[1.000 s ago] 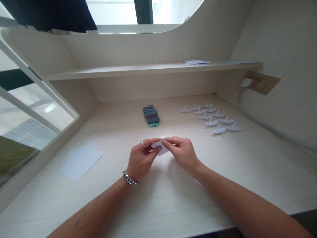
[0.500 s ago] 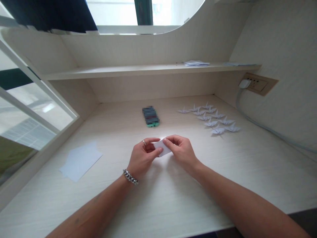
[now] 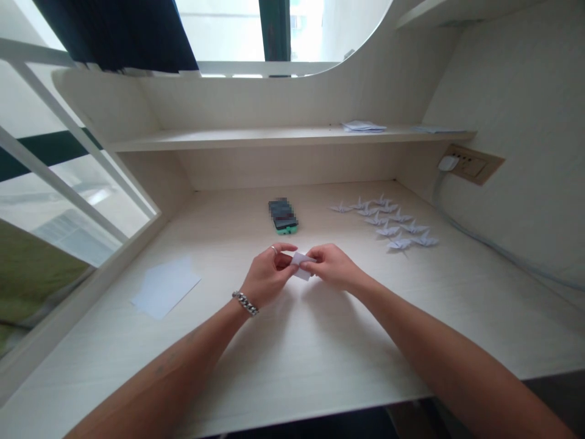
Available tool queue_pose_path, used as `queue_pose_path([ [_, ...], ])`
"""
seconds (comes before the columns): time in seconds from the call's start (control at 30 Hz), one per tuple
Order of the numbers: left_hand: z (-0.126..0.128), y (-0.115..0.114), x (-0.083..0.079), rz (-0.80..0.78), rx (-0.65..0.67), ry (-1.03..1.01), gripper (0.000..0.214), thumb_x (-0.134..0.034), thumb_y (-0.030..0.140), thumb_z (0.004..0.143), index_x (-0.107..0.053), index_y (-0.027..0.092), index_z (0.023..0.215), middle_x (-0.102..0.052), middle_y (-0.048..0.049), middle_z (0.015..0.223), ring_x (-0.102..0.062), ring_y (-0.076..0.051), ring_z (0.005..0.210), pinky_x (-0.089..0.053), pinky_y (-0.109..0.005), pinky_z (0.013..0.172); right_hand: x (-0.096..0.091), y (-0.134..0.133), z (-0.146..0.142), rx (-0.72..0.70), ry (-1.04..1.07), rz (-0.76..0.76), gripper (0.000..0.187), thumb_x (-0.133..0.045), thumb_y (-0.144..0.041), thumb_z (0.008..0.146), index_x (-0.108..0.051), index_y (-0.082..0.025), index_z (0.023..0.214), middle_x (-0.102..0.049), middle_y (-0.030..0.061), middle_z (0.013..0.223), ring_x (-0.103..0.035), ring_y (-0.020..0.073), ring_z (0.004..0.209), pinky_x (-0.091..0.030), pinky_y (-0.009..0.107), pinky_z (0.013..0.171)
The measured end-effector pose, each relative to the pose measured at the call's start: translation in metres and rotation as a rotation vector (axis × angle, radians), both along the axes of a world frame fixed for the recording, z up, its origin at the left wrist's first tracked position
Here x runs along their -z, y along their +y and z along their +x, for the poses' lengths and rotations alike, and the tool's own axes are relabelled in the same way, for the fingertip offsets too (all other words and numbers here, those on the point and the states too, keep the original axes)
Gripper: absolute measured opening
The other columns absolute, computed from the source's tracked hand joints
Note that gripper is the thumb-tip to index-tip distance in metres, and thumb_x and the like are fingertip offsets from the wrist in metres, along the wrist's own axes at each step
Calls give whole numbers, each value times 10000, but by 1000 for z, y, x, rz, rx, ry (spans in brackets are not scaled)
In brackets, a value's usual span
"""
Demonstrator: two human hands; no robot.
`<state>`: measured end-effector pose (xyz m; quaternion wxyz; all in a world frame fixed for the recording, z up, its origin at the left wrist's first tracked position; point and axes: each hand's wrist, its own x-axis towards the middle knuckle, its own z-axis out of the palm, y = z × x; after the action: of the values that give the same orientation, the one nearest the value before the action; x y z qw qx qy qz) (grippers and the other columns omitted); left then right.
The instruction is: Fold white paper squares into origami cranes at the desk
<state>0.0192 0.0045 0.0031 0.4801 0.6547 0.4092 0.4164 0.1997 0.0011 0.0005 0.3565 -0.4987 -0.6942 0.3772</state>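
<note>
A small folded piece of white paper [image 3: 302, 266] is held just above the pale wooden desk [image 3: 320, 353], near its middle. My left hand [image 3: 267, 277], with a ring and a chain bracelet, pinches the paper's left side. My right hand [image 3: 331, 266] pinches its right side, fingers curled round the fold. Both hands meet over the paper and hide most of it.
Several white paper cranes [image 3: 390, 221] lie in a cluster at the back right. A dark phone in a green case [image 3: 283, 216] lies behind my hands. Loose white sheets [image 3: 165, 286] rest at the left. A shelf [image 3: 274, 135] holds more paper [image 3: 364, 127]; a plug and cable [image 3: 450, 164] hang on the right wall.
The view has shifted and tilted up a little. The paper between my fingers looks smaller and more tightly folded, and my hands have drawn closer together.
</note>
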Motion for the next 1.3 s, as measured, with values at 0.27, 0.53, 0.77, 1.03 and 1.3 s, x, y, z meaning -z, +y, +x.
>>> queue_pose_path([
  [0.27, -4, 11, 13, -36, -83, 144, 206, -709, 328, 689, -658, 145, 612, -630, -5, 546, -537, -115, 490, -372, -217, 476, 7, 4, -5, 114, 58, -10, 229, -599, -330, 736, -642, -143, 611, -557, -14, 554, -471, 111, 536, -303, 223, 499],
  [0.53, -10, 7, 14, -77, -82, 266, 212, -693, 338, 666, -654, 172, 541, -615, -4, 504, -509, -124, 469, -342, -224, 467, 16, 2, 0, 64, 67, -92, 229, -621, -338, 749, -680, -135, 661, -630, 19, 589, -523, 132, 556, -341, 240, 519],
  [0.77, -12, 10, 14, -51, -69, 416, 260, -679, 370, 698, -621, 159, 558, -599, 3, 511, -483, -114, 482, -329, -224, 471, 11, 0, 0, 70, 110, -172, 201, -652, -312, 726, -682, -124, 660, -639, 26, 612, -540, 127, 576, -350, 234, 528],
  [1.03, -27, 6, 8, 3, -1, 362, 273, -685, 398, 734, -597, 157, 639, -587, 8, 595, -486, -114, 557, -369, -229, 520, 10, 3, 10, 121, 425, -319, 227, -743, -331, 624, -641, -130, 604, -607, 7, 572, -548, 118, 555, -418, 248, 573],
  [1.3, -10, -3, 9, -155, 117, 147, 212, -675, 304, 744, -602, 143, 627, -609, -6, 583, -536, -110, 548, -414, -241, 568, 17, 2, 4, 24, 383, -337, 223, -742, -323, 630, -648, -124, 596, -600, 6, 542, -538, 115, 538, -417, 253, 563],
])
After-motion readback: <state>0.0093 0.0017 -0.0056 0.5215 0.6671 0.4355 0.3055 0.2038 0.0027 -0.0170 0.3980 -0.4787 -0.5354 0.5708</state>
